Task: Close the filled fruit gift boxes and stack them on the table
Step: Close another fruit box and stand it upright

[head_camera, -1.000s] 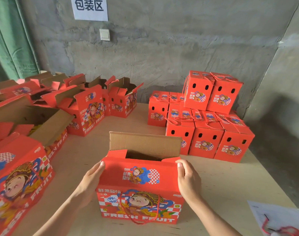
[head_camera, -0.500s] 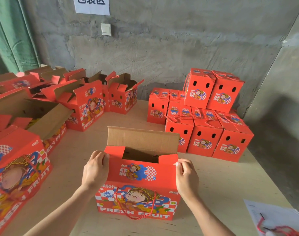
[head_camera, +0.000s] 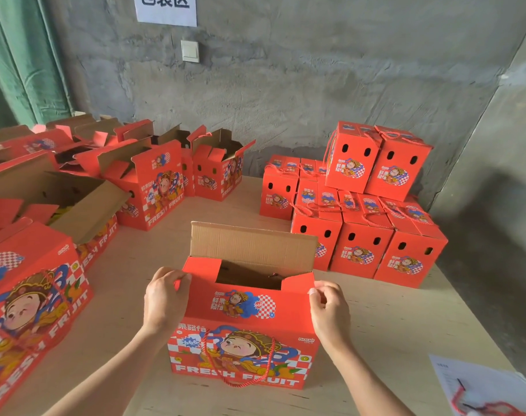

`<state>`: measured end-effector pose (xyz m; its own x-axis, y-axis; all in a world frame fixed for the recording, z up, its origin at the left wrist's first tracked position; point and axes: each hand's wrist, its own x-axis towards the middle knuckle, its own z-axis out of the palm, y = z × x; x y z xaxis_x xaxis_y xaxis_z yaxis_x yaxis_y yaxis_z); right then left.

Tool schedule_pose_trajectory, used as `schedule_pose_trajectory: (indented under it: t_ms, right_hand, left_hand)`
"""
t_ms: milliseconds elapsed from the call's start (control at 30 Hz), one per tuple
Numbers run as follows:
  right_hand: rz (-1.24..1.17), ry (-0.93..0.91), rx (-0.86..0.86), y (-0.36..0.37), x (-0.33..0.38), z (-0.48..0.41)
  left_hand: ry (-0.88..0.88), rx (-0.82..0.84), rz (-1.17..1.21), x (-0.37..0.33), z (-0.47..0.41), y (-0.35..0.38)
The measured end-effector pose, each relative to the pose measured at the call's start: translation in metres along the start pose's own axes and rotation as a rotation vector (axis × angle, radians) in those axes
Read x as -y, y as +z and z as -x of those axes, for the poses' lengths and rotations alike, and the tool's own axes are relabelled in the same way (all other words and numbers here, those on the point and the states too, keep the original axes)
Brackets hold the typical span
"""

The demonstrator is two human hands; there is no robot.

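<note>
Two hands, left (head_camera: 165,298), right (head_camera: 330,313), pinching box (head_camera: 243,343) flap corners

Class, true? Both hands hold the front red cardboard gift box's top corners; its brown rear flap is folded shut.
No: head view shows the brown rear flap upright; left hand and right hand hold the red cardboard gift box by its top corners.
</note>
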<state>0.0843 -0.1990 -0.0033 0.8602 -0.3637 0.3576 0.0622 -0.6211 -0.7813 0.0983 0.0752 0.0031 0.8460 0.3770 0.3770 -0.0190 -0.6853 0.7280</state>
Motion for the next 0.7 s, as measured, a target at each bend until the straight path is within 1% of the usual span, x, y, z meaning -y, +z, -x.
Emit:
schedule_pose_trajectory:
  t_ms: [233,367,433,467,533,600,700]
  right_hand:
    - [-0.048,0.02,0.063,-0.002,-0.002,-0.002]
    - [-0.04,0.07,0.147,0.0,-0.002,-0.01]
    - [-0.062,0.128,0.213,-0.001,0.0,-0.016]
    - [-0.087,0.16,0.249,-0.002,0.001,-0.018]
    - [-0.172,0.233,0.323,-0.004,0.002,-0.021]
    - [-0.264,0.3,0.392,-0.004,0.002,-0.024]
    - [-0.294,0.344,0.471,-0.004,0.001,-0.028]
  left_hand:
    - [-0.041,0.013,0.026,0.0,0.0,-0.001]
    - [-0.058,0.08,-0.021,0.0,-0.008,-0.004]
    - [-0.126,0.155,-0.053,-0.002,-0.019,-0.006]
    - [-0.192,0.198,-0.052,-0.003,-0.024,-0.007]
    - [-0.347,0.271,0.024,-0.005,-0.034,-0.007]
    - [-0.453,0.297,0.135,-0.005,-0.038,-0.003]
    - [-0.504,0.285,0.192,-0.004,-0.037,0.005]
